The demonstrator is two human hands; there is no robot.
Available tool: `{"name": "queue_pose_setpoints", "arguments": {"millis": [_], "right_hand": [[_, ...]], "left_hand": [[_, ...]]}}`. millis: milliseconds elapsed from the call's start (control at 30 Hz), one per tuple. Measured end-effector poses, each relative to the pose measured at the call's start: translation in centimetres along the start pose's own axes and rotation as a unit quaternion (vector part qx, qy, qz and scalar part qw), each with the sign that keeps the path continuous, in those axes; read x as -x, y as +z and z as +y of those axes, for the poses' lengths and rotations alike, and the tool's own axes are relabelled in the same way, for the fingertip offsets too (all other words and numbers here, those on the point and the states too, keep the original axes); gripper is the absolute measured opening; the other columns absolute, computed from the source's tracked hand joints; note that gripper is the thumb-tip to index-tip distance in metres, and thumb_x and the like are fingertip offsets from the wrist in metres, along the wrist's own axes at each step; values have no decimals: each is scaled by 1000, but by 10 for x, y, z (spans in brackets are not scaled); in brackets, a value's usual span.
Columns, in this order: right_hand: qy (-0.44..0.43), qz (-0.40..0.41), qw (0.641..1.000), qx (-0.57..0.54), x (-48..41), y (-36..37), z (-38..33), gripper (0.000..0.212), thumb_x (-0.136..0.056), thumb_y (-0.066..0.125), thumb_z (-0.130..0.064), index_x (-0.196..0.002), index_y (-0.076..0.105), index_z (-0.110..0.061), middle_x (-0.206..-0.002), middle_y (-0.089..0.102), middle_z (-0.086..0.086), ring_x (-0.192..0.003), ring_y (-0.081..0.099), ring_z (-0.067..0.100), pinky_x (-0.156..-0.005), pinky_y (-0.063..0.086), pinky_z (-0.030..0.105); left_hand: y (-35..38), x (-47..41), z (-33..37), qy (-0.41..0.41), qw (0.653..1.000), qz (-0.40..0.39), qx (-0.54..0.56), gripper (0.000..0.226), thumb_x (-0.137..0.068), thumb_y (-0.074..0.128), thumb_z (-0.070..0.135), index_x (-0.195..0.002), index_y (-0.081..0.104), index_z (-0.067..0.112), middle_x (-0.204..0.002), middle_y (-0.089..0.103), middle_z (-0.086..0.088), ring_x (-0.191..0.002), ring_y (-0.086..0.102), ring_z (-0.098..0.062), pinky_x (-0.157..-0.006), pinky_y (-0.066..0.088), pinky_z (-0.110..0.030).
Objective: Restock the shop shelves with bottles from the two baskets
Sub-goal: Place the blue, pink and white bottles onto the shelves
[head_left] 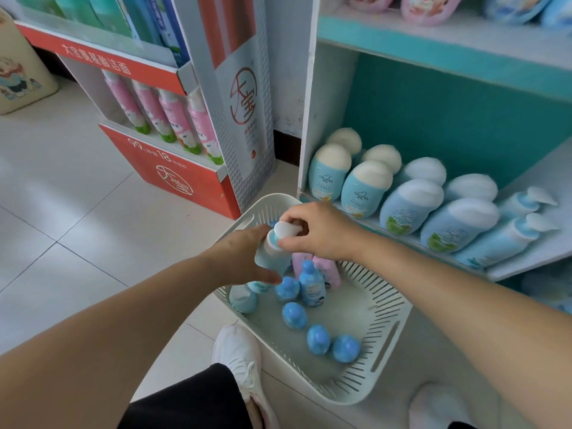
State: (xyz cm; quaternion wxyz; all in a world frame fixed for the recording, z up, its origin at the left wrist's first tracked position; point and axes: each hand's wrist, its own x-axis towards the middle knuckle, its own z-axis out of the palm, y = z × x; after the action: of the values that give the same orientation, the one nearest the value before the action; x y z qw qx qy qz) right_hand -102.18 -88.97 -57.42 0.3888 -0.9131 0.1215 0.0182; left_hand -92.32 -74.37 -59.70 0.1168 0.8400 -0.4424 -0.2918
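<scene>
A white slotted basket (pixel 380 354) sits on the floor in front of the low shelf (pixel 523 267). Over its far end my left hand (pixel 238 252) grips the body of a light blue pump bottle (pixel 270 252). My right hand (pixel 318 230) pinches that bottle's white pump head (pixel 286 229). Inside the basket stand several small bottles with blue caps (pixel 294 315), two pink bottles (pixel 328 269) and another light blue bottle (pixel 244 297). The shelf holds rows of blue bottles with white caps (pixel 408 205) and two pump bottles (pixel 507 233) at its right end.
A red and white cardboard display (pixel 173 168) with pink tubes stands on the tiled floor to the left. My white shoes (pixel 241 357) are beside the basket's near edge. An upper shelf (pixel 433 48) carries pink and blue pouches.
</scene>
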Motion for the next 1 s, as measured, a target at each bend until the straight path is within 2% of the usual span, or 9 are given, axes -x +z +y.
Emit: {"name": "queue_pose_setpoints", "arguments": {"millis": [67, 300, 367, 467, 567, 667, 800, 867, 1000], "right_hand": [[6, 24, 999, -27, 8, -16, -1, 15, -75, 73, -29, -83, 64, -20, -69, 57, -12, -64, 49, 3, -61, 39, 16], [9, 107, 992, -73, 32, -60, 3, 21, -76, 75, -32, -92, 68, -18, -77, 61, -13, -70, 54, 3, -74, 47, 27], [19, 128, 987, -90, 40, -72, 9, 28, -72, 78, -34, -96, 67, -24, -83, 62, -12, -71, 54, 2, -76, 48, 27], [63, 128, 983, -117, 55, -85, 19, 57, -67, 82, -33, -118, 57, -25, -94, 59, -12, -76, 58, 5, -80, 51, 25], [109, 117, 979, -127, 72, -89, 32, 76, -65, 84, -32, -131, 46, -23, -104, 58, -8, -89, 61, 10, -87, 52, 29], [157, 92, 968, -172, 86, -88, 48, 73, -62, 84, -41, -125, 54, -21, -113, 61, -8, -100, 62, 12, -91, 52, 33], [176, 84, 969, -149, 110, -93, 60, 66, -61, 87, -24, -118, 57, -19, -108, 63, -7, -91, 63, 11, -85, 53, 26], [195, 109, 970, -93, 121, -90, 63, 62, -60, 87, -26, -114, 59, -21, -100, 63, -11, -82, 61, 6, -76, 50, 20], [236, 172, 956, -33, 133, -74, 65, 51, -61, 80, -44, -103, 60, -23, -97, 67, -8, -86, 63, 15, -77, 52, 33]], "left_hand": [[-1, -4, 11, 5, 999, 26, 21, 74, -63, 80, 45, -125, 44, 29, -113, 59, 5, -100, 55, -19, -89, 48, -35], [-4, -17, 56, 61, 990, 65, 107, 89, -53, 72, 59, -130, 41, 28, -117, 57, 4, -107, 55, -20, -93, 47, -42], [-2, -22, 70, 82, 982, 80, 150, 74, -64, 79, 42, -127, 46, 22, -111, 59, 4, -104, 57, -17, -91, 48, -35], [1, -28, 94, 98, 965, 86, 226, 58, -74, 77, 25, -123, 49, 19, -107, 63, 6, -96, 60, -7, -76, 46, -9], [9, -35, 116, 103, 946, 82, 296, 56, -72, 77, 28, -120, 49, 17, -109, 65, 1, -100, 63, -11, -85, 52, -27], [17, -39, 133, 95, 934, 84, 333, 59, -70, 77, 29, -120, 48, 17, -109, 65, -2, -103, 63, -17, -90, 53, -42], [27, -47, 148, 43, 920, 67, 383, 71, -61, 79, 49, -119, 49, 21, -106, 67, -4, -96, 66, -22, -81, 56, -49], [32, -47, 159, 23, 913, 68, 402, 62, -68, 79, 40, -118, 48, 21, -105, 66, -5, -95, 67, -22, -79, 57, -49], [44, -45, 178, 42, 936, 73, 340, 57, -71, 79, 33, -116, 47, 18, -104, 65, -1, -98, 63, -17, -88, 52, -37]]}}
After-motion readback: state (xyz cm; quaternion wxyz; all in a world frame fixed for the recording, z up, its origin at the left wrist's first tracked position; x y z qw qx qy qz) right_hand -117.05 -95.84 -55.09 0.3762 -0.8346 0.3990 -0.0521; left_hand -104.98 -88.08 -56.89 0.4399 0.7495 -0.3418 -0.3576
